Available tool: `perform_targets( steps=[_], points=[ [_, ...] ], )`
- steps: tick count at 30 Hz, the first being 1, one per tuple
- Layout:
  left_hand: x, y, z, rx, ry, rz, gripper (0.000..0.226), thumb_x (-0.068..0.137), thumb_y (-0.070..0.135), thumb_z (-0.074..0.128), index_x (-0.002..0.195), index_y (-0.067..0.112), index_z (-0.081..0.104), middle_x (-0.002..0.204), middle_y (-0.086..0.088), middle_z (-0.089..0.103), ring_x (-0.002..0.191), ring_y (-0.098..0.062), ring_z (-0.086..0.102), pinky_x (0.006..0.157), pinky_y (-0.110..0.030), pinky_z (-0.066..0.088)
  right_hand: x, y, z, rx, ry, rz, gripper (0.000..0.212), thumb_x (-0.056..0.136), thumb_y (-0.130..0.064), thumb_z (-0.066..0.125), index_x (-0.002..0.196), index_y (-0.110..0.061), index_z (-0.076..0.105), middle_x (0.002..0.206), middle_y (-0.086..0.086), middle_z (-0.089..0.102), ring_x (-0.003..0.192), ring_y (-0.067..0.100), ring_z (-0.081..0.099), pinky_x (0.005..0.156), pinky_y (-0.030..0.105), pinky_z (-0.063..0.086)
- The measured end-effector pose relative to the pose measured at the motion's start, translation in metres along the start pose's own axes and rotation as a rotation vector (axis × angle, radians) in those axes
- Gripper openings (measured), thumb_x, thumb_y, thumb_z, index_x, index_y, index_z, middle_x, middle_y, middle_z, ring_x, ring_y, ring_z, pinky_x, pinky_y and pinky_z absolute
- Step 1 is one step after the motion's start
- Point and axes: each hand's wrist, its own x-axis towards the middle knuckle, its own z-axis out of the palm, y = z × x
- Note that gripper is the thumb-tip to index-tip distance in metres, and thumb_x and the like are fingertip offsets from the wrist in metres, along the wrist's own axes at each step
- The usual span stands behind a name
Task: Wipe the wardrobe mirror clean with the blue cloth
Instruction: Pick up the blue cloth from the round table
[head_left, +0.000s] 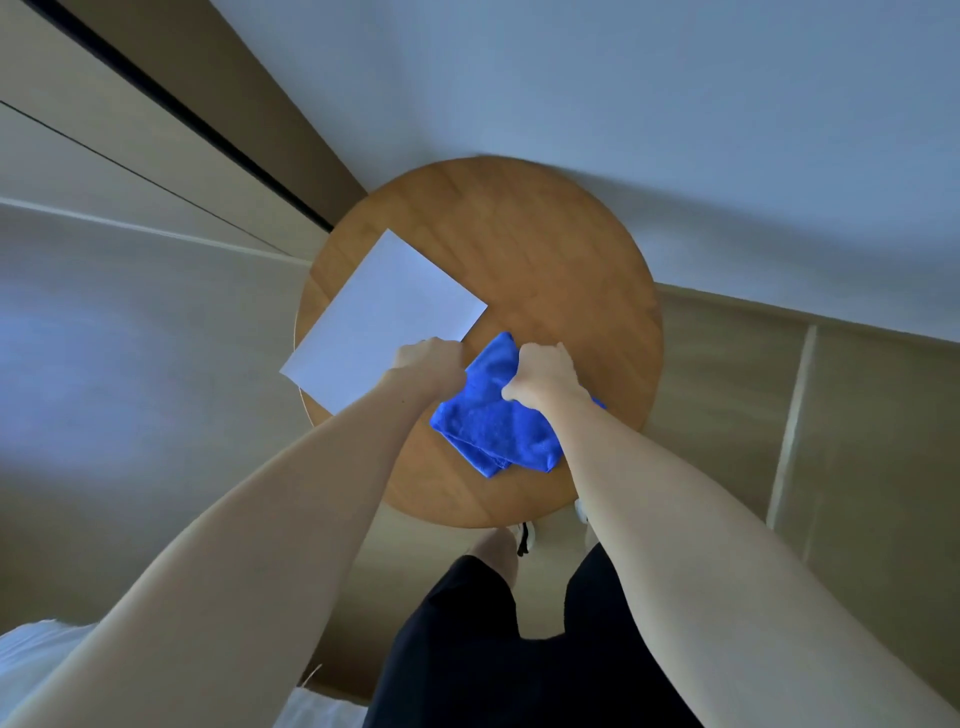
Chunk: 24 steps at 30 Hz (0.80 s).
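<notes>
A bright blue cloth (488, 415) lies folded and bunched on a small round wooden table (550, 249), toward its near side. My right hand (545, 371) sits on the cloth's upper part with the fingers curled down into the fabric, gripping it. My left hand (428, 358) is curled at the cloth's left edge, where the cloth meets a white sheet; its fingertips are hidden, so what it holds is unclear. The wardrobe mirror is not in view.
A white sheet of paper (384, 317) lies on the table's left half and overhangs the rim. A pale wall (623, 78) rises behind the table. Wooden panels with a dark gap (156, 88) stand at the left. My legs and shoes are below the table.
</notes>
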Motion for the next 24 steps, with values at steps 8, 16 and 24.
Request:
perform_targets(
  steps=[8, 16, 24],
  points=[
    [-0.049, 0.020, -0.081, -0.005, 0.125, 0.086, 0.013, 0.088, 0.014, 0.040, 0.092, 0.017, 0.052, 0.092, -0.002, 0.056, 0.082, -0.023, 0.054, 0.063, -0.031, 0.037, -0.068, 0.001, -0.081, 0.361, 0.047, 0.123, 0.044, 0.083, -0.017, 0.067, 0.122, -0.012, 0.048, 0.111, 0.008, 0.061, 0.101, 0.028, 0.063, 0.086, 0.040, 0.055],
    [-0.089, 0.117, -0.150, 0.112, 0.270, 0.303, 0.017, 0.096, 0.018, 0.037, 0.093, 0.020, 0.054, 0.092, 0.000, 0.056, 0.087, -0.026, 0.058, 0.068, -0.034, 0.041, -0.156, 0.073, -0.147, 0.626, 0.335, 0.257, 0.037, 0.082, -0.018, 0.071, 0.114, -0.006, 0.056, 0.104, 0.007, 0.062, 0.098, 0.027, 0.063, 0.080, 0.035, 0.054],
    [-0.142, 0.247, -0.163, 0.300, 0.311, 0.511, 0.020, 0.096, 0.018, 0.043, 0.110, 0.019, 0.057, 0.101, 0.000, 0.050, 0.091, -0.025, 0.050, 0.073, -0.033, 0.039, -0.244, 0.191, -0.143, 0.959, 0.536, 0.466, 0.033, 0.083, -0.014, 0.066, 0.113, -0.005, 0.057, 0.099, 0.008, 0.062, 0.089, 0.026, 0.061, 0.070, 0.031, 0.048]
  ],
)
